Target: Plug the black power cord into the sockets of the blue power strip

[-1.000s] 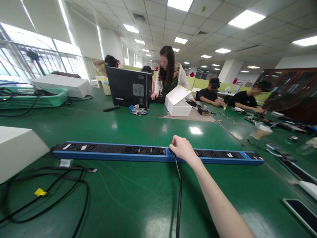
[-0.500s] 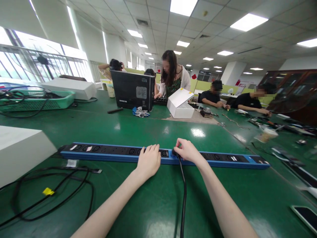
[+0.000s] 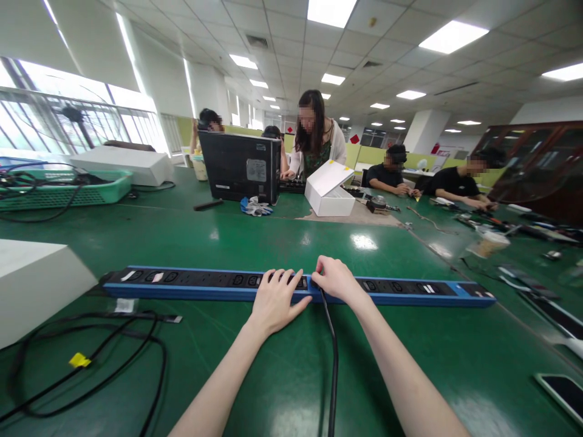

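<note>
A long blue power strip (image 3: 200, 293) with black sockets lies across the green table in front of me. My left hand (image 3: 279, 300) rests on its middle, fingers spread over the sockets and thumb out along the front edge. Just to the right, my right hand (image 3: 336, 279) pinches a black plug at the strip. From that plug a black power cord (image 3: 334, 364) runs down toward me. The fingers mostly cover the plug, so how deep it sits cannot be seen.
Left lie a coiled black cable (image 3: 157, 364) with a yellow tag and a white box (image 3: 36, 285). Farther back are a green basket (image 3: 109, 189), a black computer case (image 3: 239, 164), gloves (image 3: 255, 206) and an open white box (image 3: 332, 203). A phone (image 3: 562, 391) lies at right. Several people work beyond.
My left hand's fingers have spread and its thumb has swung out to the right along the strip. The right hand keeps its pinch on the plug. The view has shifted slightly.
</note>
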Demonstrator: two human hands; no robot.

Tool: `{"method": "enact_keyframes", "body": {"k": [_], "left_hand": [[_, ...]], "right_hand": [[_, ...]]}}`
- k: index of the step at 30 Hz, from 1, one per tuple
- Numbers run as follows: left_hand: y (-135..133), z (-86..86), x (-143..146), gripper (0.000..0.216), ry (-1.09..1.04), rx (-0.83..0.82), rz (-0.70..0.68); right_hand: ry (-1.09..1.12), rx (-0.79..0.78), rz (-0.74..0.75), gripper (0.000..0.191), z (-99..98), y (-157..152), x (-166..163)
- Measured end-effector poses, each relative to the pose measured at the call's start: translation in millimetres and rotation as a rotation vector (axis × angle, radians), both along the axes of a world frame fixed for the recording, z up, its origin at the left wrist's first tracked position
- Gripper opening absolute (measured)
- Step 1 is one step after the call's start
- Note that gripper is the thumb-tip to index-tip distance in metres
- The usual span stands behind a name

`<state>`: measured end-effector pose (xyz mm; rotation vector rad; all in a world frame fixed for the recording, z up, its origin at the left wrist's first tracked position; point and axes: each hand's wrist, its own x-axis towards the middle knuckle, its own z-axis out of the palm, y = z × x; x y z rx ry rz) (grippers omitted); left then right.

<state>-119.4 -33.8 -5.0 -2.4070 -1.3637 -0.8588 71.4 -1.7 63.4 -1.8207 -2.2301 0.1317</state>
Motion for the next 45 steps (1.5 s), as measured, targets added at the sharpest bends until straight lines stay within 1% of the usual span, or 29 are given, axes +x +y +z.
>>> {"method": "enact_keyframes", "body": {"k": [5, 7, 12, 14, 17, 19, 23, 29, 34, 37, 42, 45], "left_hand": [[3.7, -2.0, -2.9, 0.059, 0.043, 0.01, 0.01], [4.7, -2.5, -3.3, 0.059, 0.046, 0.011, 0.007], [4.2, -1.5, -5.0, 0.058, 0.041, 0.005, -0.004], [4.1, -0.7, -5.5, 0.058, 0.038, 0.007, -0.012], [4.5, -0.1, -5.8, 0.058, 0.037, 0.006, -0.019], [4.8, -0.1, -5.9, 0.058, 0.036, 0.006, -0.02], [5.0, -0.4, -5.9, 0.058, 0.03, 0.006, -0.02], [5.1, 0.4, -6.1, 0.059, 0.017, -0.016, -0.029], [5.1, 0.7, -5.2, 0.058, -0.002, -0.01, -0.031], [5.3, 0.6, -5.0, 0.057, 0.004, -0.012, -0.03], [6.5, -0.1, -4.6, 0.057, 0.015, -0.014, -0.027], [6.3, -0.3, -3.8, 0.057, 0.015, -0.01, -0.024]], "right_hand": [[-0.102, 0.053, -0.066, 0.016, -4.3, -15.7, -12.1], [-0.135, 0.075, -0.069, 0.018, -5.8, -20.3, -15.6], [-0.162, 0.045, -0.027, 0.013, -2.4, -15.1, -16.5], [-0.171, 0.041, -0.038, 0.013, -2.7, -14.2, -16.9], [-0.172, 0.079, -0.076, 0.018, -6.5, -17.9, -17.7], [-0.165, 0.087, -0.073, 0.02, -7.6, -19.4, -17.7], [-0.154, 0.033, -0.031, 0.014, -3.5, -15.9, -17.1], [-0.156, 0.083, -0.093, 0.019, -3.7, -20.6, -19.7], [-0.167, 0.037, -0.083, 0.014, -3.2, -16.6, -20.6], [-0.171, 0.055, -0.095, 0.017, -4.2, -18.3, -21.1], [-0.183, 0.077, -0.05, 0.019, -5.4, -29.7, -19.2], [-0.168, 0.068, -0.036, 0.017, -3.9, -28.9, -17.3]]}}
